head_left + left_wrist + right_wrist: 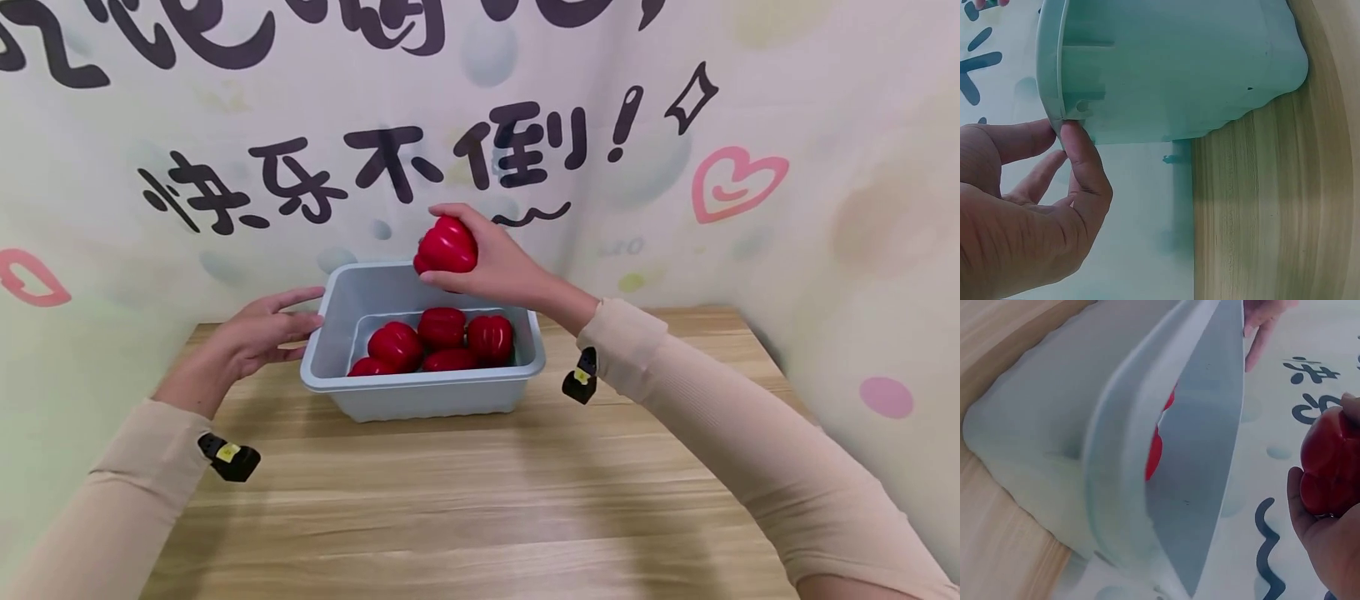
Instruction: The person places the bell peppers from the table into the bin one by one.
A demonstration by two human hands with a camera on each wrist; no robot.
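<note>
Nearest the viewer lies the bare wooden table, with both sleeved forearms reaching across it; a small black clip with a yellow tag sits at each wrist. Further in stands one pale grey-blue plastic tub, squarely on the tabletop; the left hand rests against its left rim with fingers nearly straight and loosely spread, fingertips touching the rim's edge and pinching nothing. Inside the tub lie five red peppers, packed touching one another on the floor. Above the tub's far edge, clear of the rim, the right hand holds a sixth red pepper; fingers and thumb curl round it from the side and beneath, cupping it in the palm; so six peppers in all, one tub, two hands. The held pepper looks glossy and lobed, probably light and fairly stiff, likely a bit slippery on its smooth skin; a whole-hand wrap round its widest part, as shown, seems the safest hold; it does not look fragile. Behind everything hangs a pale printed backdrop with dark lettering and pink hearts.
</note>
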